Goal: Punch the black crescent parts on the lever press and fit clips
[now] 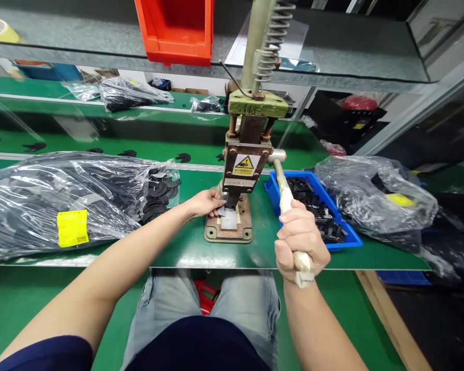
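Note:
A hand press (245, 154) with a warning label stands on the green table. My left hand (208, 203) pinches a small dark flat part (221, 206) beside the press's lower tip, above the base plate (229, 235). My fingertips partly hide that part. My right hand (302, 238) is wrapped round the tape-covered lever (283, 188) of the press, near its lower end. A bare metal plate (228, 220) lies on the front of the base.
Left lies a clear bag (54, 201) spilling black curved parts (159, 191). A blue tray (348, 229) of small black parts and another plastic bag (379, 193) sit right. An orange bin (178, 54) rests on the shelf (81, 33) above.

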Motion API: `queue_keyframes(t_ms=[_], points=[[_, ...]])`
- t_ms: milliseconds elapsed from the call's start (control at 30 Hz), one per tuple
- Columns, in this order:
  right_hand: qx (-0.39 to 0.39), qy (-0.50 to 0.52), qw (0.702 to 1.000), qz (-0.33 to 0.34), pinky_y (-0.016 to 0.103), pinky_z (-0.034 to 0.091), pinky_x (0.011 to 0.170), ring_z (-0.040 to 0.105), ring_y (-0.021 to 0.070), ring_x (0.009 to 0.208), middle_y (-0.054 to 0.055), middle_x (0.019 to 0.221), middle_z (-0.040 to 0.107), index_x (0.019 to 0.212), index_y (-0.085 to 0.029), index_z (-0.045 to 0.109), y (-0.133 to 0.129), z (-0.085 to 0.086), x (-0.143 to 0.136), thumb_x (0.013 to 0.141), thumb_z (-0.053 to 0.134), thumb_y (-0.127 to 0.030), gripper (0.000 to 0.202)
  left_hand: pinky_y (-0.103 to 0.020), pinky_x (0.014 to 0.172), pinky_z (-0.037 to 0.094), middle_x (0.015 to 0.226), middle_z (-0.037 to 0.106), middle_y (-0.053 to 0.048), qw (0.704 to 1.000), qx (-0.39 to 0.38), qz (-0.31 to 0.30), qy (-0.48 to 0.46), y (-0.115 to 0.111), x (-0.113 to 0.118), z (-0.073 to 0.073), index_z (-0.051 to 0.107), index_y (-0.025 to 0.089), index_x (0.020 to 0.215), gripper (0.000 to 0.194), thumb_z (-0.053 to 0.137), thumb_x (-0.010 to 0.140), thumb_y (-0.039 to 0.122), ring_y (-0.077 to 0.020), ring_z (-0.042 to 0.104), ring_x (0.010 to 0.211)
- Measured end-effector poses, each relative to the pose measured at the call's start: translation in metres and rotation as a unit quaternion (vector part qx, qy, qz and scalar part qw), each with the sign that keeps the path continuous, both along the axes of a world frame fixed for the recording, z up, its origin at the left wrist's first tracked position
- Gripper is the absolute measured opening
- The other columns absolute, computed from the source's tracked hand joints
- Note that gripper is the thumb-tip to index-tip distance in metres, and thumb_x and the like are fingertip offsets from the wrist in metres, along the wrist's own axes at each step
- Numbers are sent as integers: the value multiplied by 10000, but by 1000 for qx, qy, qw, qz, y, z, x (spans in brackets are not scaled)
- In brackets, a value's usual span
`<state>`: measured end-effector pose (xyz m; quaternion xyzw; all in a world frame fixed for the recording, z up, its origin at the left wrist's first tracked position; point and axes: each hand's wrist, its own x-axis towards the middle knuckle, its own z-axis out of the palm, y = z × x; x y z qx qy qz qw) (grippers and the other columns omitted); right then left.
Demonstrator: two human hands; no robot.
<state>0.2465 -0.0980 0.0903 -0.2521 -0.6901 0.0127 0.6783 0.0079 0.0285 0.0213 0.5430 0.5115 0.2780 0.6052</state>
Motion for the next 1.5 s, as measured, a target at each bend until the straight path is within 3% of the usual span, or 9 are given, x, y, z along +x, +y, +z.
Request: queue_keyframes(t_ms=[267, 433, 700, 833, 1000, 1100, 1200, 1300, 1500], points=[[-8, 21, 1000, -15, 632, 564, 1019, 665, 200, 795, -37, 660, 607, 677, -263, 566, -1, 0, -3, 823, 697, -264, 196, -204, 394, 386, 544, 547, 66, 998, 14, -9, 60, 11, 9, 2, 497, 205, 759, 347, 842, 803, 207, -98, 545, 395], [-4, 24, 1000, -17, 608, 560, 1007, 662, 200, 787, -36, 651, 594, 662, -255, 563, 0, -2, -4, 805, 705, -249, 202, -206, 410, 399, 559, 601, 64, 998, 3, 7, 70, 5, 14, 1, 614, 189, 960, 275, 835, 797, 182, -110, 563, 395], [21, 40, 999, -14, 632, 547, 1000, 640, 198, 767, -40, 654, 589, 634, -240, 533, 4, 0, -8, 795, 704, -231, 235, -195, 402, 400, 477, 598, 50, 997, -42, 41, 41, 0, 15, -3, 568, 197, 930, 299, 843, 830, 259, -122, 561, 362], [10, 22, 1000, -18, 649, 537, 1019, 647, 206, 788, -35, 664, 602, 663, -238, 556, 2, 1, -5, 803, 702, -228, 202, -222, 477, 514, 550, 626, 10, 995, -66, 70, -34, -20, 11, 4, 544, 187, 875, 287, 750, 928, 381, -126, 620, 449], [6, 15, 1000, -18, 658, 538, 1027, 655, 206, 796, -38, 666, 609, 665, -241, 558, 1, 2, -2, 787, 711, -225, 196, -297, 660, 609, 1092, 751, -152, 989, -10, -43, -144, -41, -21, 20, 648, 146, 1087, 395, 753, 899, 477, -197, 763, 831], [11, 18, 1000, -13, 651, 540, 1021, 655, 205, 787, -33, 671, 620, 655, -240, 567, 3, 2, -3, 781, 717, -213, 198, -304, 709, 587, 1152, 754, -130, 992, 117, -36, 20, -30, -73, 35, 681, 163, 1219, 436, 686, 922, 482, -215, 738, 920], [19, 31, 999, -11, 649, 544, 998, 649, 214, 763, -21, 662, 630, 650, -244, 581, 5, 2, -6, 779, 722, -204, 196, -318, 826, 551, 1086, 778, -67, 930, 232, -6, 286, -18, -136, 48, 742, 195, 1164, 343, 653, 917, 415, -220, 712, 932], [20, 55, 998, -12, 644, 540, 984, 640, 228, 743, -12, 637, 622, 632, -252, 582, 9, 1, -8, 762, 730, -195, 206, -314, 897, 521, 1104, 774, -49, 854, 244, -98, 449, -22, -178, 53, 778, 231, 1088, 278, 678, 879, 385, -240, 705, 1003], [41, 67, 997, -18, 602, 559, 970, 639, 205, 699, -29, 614, 607, 613, -258, 562, 12, -1, -8, 752, 735, -241, 222, -379, 1039, 483, 1312, 697, -115, 763, 261, -198, 558, -35, -175, 30, 707, 237, 1318, 454, 659, 897, 399, -305, 638, 1221]])
